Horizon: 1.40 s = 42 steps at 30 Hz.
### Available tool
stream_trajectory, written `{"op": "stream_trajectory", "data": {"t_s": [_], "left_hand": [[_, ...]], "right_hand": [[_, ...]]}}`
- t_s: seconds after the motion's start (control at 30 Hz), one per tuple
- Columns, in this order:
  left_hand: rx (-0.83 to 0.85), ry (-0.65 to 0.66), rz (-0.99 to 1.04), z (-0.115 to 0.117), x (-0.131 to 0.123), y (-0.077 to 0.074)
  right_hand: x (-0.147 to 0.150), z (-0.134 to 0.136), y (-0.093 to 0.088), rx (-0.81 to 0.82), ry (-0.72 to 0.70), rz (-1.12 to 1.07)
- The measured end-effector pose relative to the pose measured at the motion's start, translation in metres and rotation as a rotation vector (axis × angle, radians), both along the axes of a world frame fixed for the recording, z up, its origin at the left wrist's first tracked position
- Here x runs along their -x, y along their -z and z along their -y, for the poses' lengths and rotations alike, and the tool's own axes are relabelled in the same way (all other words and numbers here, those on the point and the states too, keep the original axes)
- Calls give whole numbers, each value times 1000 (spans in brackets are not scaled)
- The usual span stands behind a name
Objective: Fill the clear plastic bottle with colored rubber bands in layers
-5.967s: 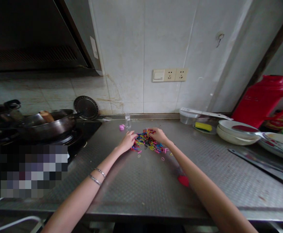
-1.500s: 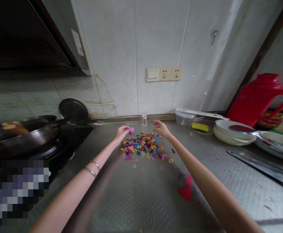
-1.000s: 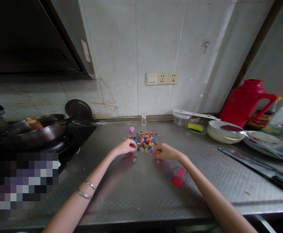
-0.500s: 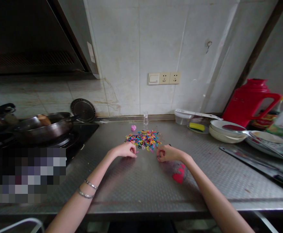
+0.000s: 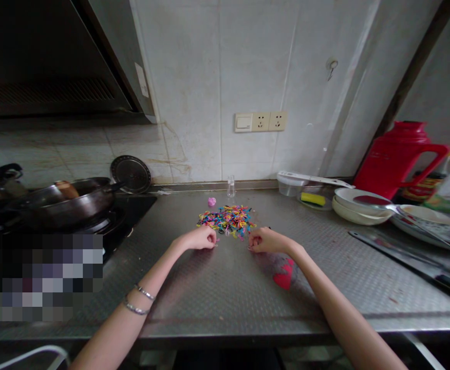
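Note:
A loose heap of small colourful rubber bands (image 5: pixel 230 218) lies on the metal counter. At the heap's near left edge is my left hand (image 5: pixel 202 238), its thumb and fingers pinched together low over the counter. A pink bit shows beside those fingertips; whether it is gripped I cannot tell. My right hand (image 5: pixel 262 240) is at the near right edge, fingers curled and closed, with anything in them too small to make out. Behind the heap are a small clear bottle (image 5: pixel 231 187) standing upright and a pink bunched piece (image 5: pixel 211 202).
On the left, a steel pan (image 5: pixel 74 203) sits on the stove. To the right are a yellow sponge (image 5: pixel 313 199) in a dish, stacked bowls (image 5: pixel 358 213), a knife (image 5: pixel 402 262) and a red thermos jug (image 5: pixel 396 159). A red patch (image 5: pixel 284 275) lies near my right forearm.
Both hands stay in nearly the same place by the heap. My right fingers have drawn slightly closer together, and the view has shifted a little.

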<state>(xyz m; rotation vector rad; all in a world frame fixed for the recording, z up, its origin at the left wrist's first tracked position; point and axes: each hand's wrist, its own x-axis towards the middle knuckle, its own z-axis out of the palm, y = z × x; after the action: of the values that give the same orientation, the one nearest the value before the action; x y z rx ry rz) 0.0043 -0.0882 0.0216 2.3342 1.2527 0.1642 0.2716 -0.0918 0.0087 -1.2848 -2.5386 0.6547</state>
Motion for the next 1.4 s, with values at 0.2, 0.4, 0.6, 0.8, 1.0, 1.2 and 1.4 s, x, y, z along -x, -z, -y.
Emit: {"op": "stream_trajectory", "data": {"t_s": [0.2, 0.4, 0.6, 0.8, 1.0, 1.2, 1.4], "left_hand": [[11, 0, 24, -3, 3, -1], [115, 62, 29, -8, 16, -2], [240, 68, 28, -11, 21, 4], [341, 72, 28, -9, 20, 0], [336, 35, 163, -11, 29, -13], [206, -93, 321, -21, 43, -11], [115, -164, 374, -23, 36, -6]], "right_hand": [[1, -2, 2, -4, -35, -42], [5, -4, 8, -46, -69, -90], [6, -6, 11, -64, -65, -123], [7, -4, 9, -25, -39, -148], [8, -3, 8, -7, 2, -189], [8, -1, 6, 39, 70, -242], [38, -3, 0, 42, -67, -277]]}}
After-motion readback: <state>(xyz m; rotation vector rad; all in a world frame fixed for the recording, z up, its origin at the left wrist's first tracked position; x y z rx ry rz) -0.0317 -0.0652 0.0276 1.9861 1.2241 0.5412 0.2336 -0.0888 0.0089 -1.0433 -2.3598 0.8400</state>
